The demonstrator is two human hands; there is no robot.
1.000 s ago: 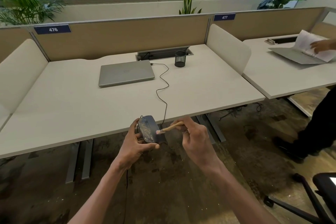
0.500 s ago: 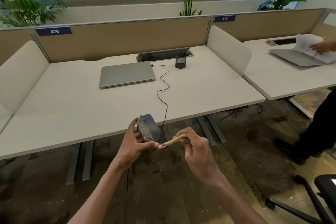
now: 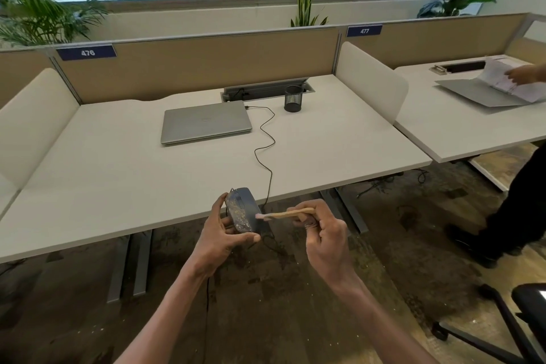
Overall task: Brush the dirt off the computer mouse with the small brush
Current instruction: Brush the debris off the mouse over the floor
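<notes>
the dark grey computer mouse (image 3: 243,209), crusted with pale speckled dirt along its left side, is held in the air just off the front edge of the white surface (image 3: 118,174), the left hand (image 3: 220,238) grasping it with fingers curled round its body. the right hand (image 3: 323,233) pinches the wooden small brush (image 3: 288,214), its pinkish bristles touching the mouse's right side. behind, blue partition labels read "476" (image 3: 87,52) and "477" (image 3: 364,31); a closed laptop (image 3: 205,121) and mesh pen cup (image 3: 293,98) sit on the surface.
</notes>
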